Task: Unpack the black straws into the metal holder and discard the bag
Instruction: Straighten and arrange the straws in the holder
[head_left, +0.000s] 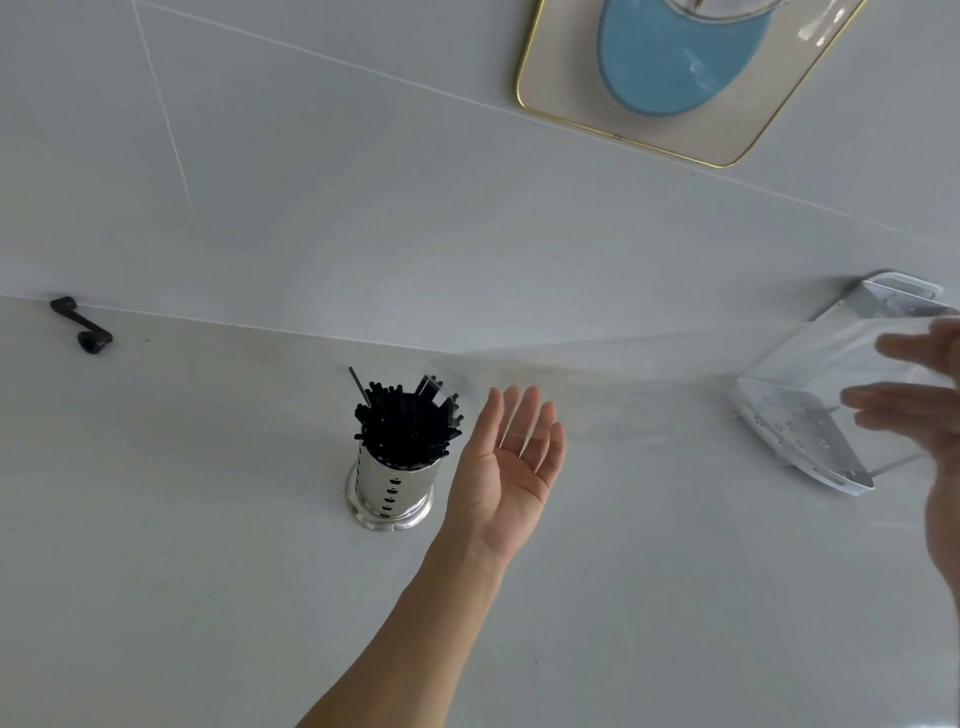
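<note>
looks like a cafe or home kitchen counter: a pale, glossy table (208, 519) running up against a wall of large white tiles (363, 182). a perforated metal holder (390, 486) packed with black straws (408, 423) stands on it, a gold-rimmed tray (566, 88) hangs at the top, and a clear plastic container (810, 415) sits at the right.
</note>
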